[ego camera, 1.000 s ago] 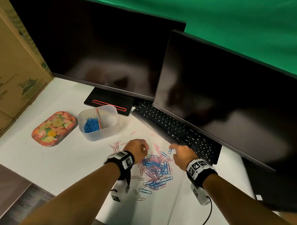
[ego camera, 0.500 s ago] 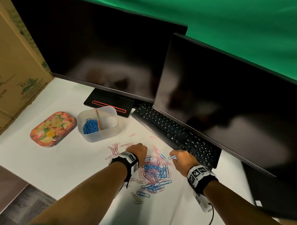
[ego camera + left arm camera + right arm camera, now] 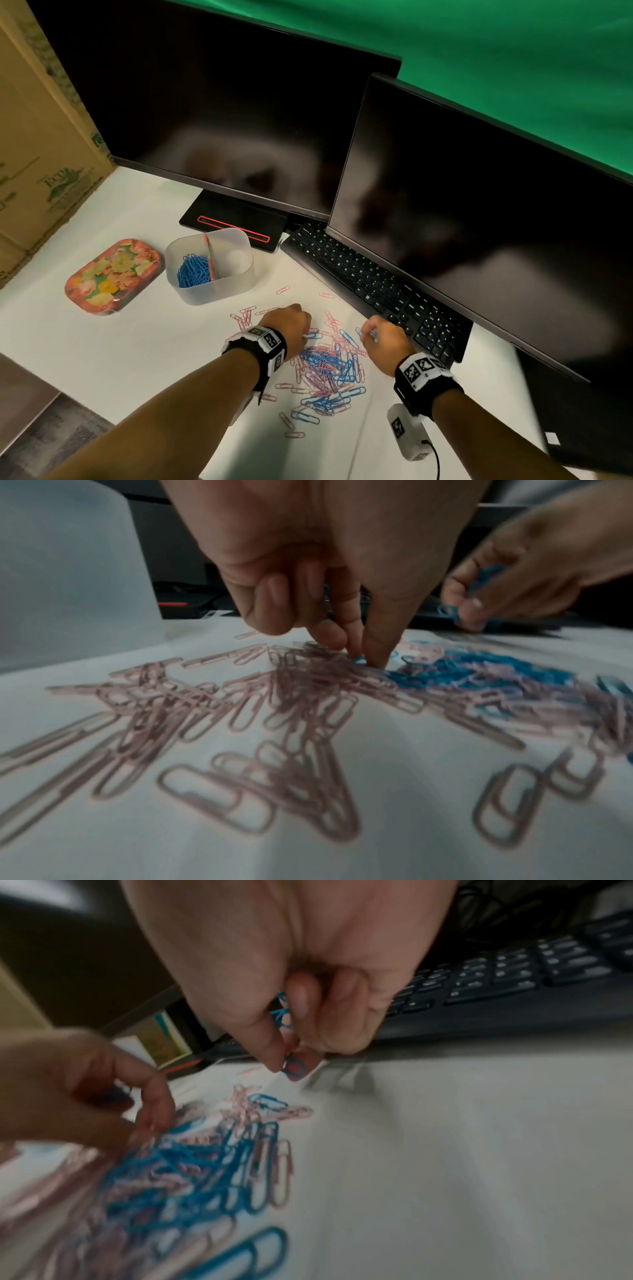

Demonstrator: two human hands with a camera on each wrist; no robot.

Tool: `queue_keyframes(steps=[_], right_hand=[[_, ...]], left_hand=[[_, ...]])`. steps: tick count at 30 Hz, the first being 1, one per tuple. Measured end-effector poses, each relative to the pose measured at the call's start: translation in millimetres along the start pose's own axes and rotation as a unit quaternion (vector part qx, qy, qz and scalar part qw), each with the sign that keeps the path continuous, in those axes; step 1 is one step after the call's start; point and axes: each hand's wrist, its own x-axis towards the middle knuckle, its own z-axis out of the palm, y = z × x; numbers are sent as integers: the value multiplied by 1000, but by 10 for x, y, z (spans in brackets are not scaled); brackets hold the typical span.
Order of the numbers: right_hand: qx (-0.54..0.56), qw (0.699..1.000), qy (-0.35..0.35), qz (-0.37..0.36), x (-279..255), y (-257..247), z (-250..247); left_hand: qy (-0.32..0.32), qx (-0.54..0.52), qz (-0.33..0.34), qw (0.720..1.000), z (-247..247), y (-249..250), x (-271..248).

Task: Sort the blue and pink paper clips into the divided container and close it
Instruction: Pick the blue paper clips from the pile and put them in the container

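A mixed pile of blue and pink paper clips [image 3: 325,370] lies on the white table. My left hand [image 3: 363,653] is at the pile's far left edge, its fingertips pinching a blue clip [image 3: 359,660], with more blue showing behind its curled fingers. My right hand [image 3: 291,1066] hovers at the pile's far right, by the keyboard. It pinches a blue clip [image 3: 294,1068] between thumb and forefinger and keeps more blue clips [image 3: 282,1010] in its curled fingers. The translucent divided container [image 3: 239,284] stands open further back on the left, with blue clips [image 3: 193,270] in its left compartment.
A floral lid [image 3: 113,275] lies left of the container. A black keyboard [image 3: 370,284] and two dark monitors [image 3: 479,222] stand behind and to the right. A cardboard box [image 3: 37,154] stands at the far left. Loose pink clips [image 3: 246,315] are scattered between pile and container.
Both hands have stayed over the pile with only small shifts. The right hand still holds blue clips, and the left fingertips have come down onto the pile's edge.
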Motion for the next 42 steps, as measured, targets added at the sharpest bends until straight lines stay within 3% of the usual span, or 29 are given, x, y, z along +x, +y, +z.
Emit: queue_keyframes(steps=[3, 5, 9, 11, 13, 16, 20, 22, 23, 25, 27, 33, 36, 38, 42], right_hand=[[128, 991, -42, 24, 53, 12, -19], [246, 965, -72, 61, 79, -10, 1], [486, 855, -79, 161, 84, -45, 32], [565, 797, -91, 194, 68, -64, 35], [590, 774, -100, 205, 72, -74, 33], [541, 812, -104, 193, 93, -91, 14], [484, 852, -97, 173, 132, -99, 29], [446, 873, -88, 176, 147, -84, 38], [380, 908, -74, 159, 143, -101, 36], [150, 983, -40, 99, 150, -109, 55], [-22, 997, -36, 60, 135, -116, 80], [-223, 973, -51, 15, 93, -244, 135], [-181, 981, -70, 20, 118, -245, 113], [-131, 989, -72, 17, 127, -232, 86], [37, 996, -78, -36, 88, -480, -45]], left_hand=[[-15, 18, 7, 1000, 21, 21, 11], [-25, 23, 1, 999, 34, 38, 16], [-17, -17, 1, 1000, 29, 30, -14], [17, -109, -15, 994, 0, -3, -59], [52, -236, -48, 969, -17, -51, -88], [53, -424, -79, 901, -109, -116, -131], [21, -720, -134, 680, -238, -234, -219], [16, -779, -135, 612, -278, -290, -264], [12, -797, -132, 589, -297, -318, -288], [3, -823, -130, 553, -323, -359, -333], [-4, -834, -130, 536, -325, -374, -360], [-11, -820, -136, 555, -308, -366, -399], [-7, -805, -149, 574, -340, -370, -415], [4, -805, -155, 572, -380, -397, -450], [50, -829, -189, 524, -450, -488, -524]])
